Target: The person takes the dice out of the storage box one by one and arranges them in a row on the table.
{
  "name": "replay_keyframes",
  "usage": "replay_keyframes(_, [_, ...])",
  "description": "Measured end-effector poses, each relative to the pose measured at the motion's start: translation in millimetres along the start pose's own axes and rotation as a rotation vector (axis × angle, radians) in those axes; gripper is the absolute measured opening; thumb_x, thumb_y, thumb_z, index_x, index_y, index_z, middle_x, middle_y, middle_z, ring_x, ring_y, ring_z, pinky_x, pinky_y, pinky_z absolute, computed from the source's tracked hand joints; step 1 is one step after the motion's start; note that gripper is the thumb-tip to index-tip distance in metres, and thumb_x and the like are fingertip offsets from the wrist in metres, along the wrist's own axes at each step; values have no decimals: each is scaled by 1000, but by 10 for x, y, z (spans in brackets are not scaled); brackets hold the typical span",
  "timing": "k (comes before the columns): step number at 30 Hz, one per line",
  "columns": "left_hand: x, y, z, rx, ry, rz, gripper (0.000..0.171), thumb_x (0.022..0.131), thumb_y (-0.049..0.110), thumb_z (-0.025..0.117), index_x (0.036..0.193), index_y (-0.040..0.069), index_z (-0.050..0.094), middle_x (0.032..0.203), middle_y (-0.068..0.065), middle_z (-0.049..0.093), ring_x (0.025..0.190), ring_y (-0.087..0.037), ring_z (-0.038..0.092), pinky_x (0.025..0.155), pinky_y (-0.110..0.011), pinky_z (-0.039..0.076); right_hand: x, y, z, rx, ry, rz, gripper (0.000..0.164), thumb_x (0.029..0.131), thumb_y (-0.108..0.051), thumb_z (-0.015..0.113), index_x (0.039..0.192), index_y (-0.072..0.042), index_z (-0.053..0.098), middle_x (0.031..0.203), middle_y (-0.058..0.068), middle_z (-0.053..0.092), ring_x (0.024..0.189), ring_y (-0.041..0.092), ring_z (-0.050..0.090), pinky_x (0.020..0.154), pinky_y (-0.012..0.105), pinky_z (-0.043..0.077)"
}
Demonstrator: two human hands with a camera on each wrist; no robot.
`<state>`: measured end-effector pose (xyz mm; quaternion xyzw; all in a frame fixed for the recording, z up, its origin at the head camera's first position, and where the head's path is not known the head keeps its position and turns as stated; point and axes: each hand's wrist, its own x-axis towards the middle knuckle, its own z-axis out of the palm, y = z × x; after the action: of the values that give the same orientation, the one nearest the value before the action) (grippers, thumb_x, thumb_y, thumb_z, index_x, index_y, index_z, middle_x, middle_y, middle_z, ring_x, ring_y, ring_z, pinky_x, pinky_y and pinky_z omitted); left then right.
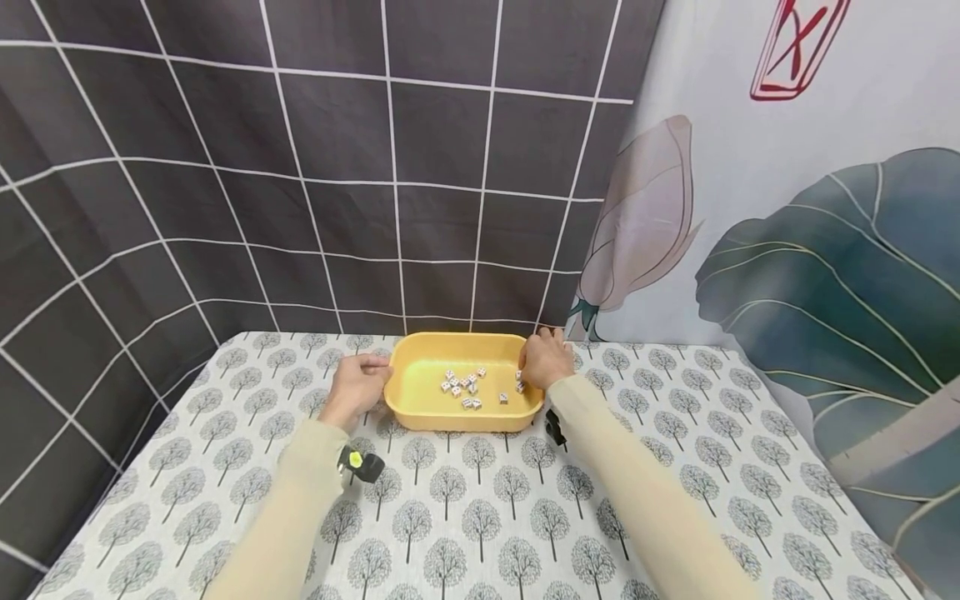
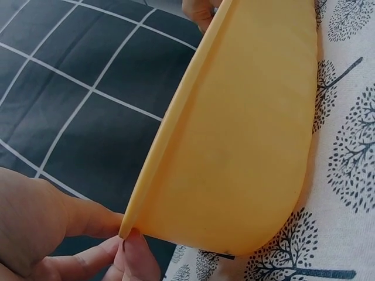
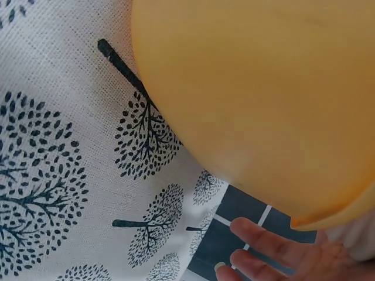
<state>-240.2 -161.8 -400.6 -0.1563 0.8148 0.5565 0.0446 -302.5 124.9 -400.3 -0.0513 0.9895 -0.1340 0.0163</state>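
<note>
A yellow plastic basin (image 1: 442, 422) sits near the back edge of the table, between the two hands. Inside it lie several small white dice (image 1: 456, 391) with dark pips, most of them around the middle and some near the right end. My left hand (image 1: 357, 389) pinches the rim at the left end, thumb and fingers on either side of it in the left wrist view. At the right end my right hand (image 1: 546, 358) grips the rim. Some of its fingers (image 3: 263, 240) extend outside the wall; its thumb is largely hidden.
A white cloth (image 1: 480, 508) printed with grey trees covers the table. Close behind stands a dark curtain (image 1: 435, 208) with white grid lines. To the right hangs a pale curtain (image 1: 712, 183) with a large flower and leaf.
</note>
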Motion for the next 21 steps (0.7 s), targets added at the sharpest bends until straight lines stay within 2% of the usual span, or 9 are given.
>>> replay_keyframes(11, [-1,-12,9,-2,24,3,32,101,13,60,131,1,61,124,-18,64,103,-25,64,75,-20,55,22,17,12,35,8,-18,17,74,-14,88,66,-13,73,119,18,61,119,37,44,99,53,45])
replay_keyframes(21, [-12,-20,17,-9,15,4,32,101,12,59,131,1,60,124,-17,62,106,-26,62,77,-20,54,-23,40,-7,127,-2,-49,16,74,-16,91,70,-12,76,128,18,58,125,37,41,105,52,39])
